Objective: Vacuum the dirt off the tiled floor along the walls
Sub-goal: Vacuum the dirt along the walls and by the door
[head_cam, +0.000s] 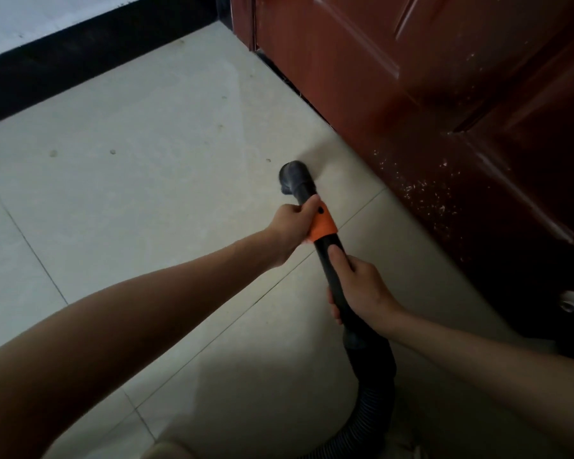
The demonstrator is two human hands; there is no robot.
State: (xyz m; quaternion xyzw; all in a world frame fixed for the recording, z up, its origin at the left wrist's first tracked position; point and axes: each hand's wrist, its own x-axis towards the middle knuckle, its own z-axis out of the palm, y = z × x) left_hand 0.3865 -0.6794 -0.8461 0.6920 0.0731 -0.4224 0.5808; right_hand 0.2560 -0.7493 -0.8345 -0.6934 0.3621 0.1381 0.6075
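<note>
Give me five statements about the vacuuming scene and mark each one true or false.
1. Both hands hold the vacuum tube. True: the left hand grips by the orange collar, the right hand lower down.
2. The nozzle sits on a carpet. False: it is on the tiled floor.
3. A reddish-brown door stands right of the nozzle. True.
4. The baseboard along the far wall is white. False: it is black.
5. The ribbed hose runs up toward the door. False: it curves down toward the person.
</note>
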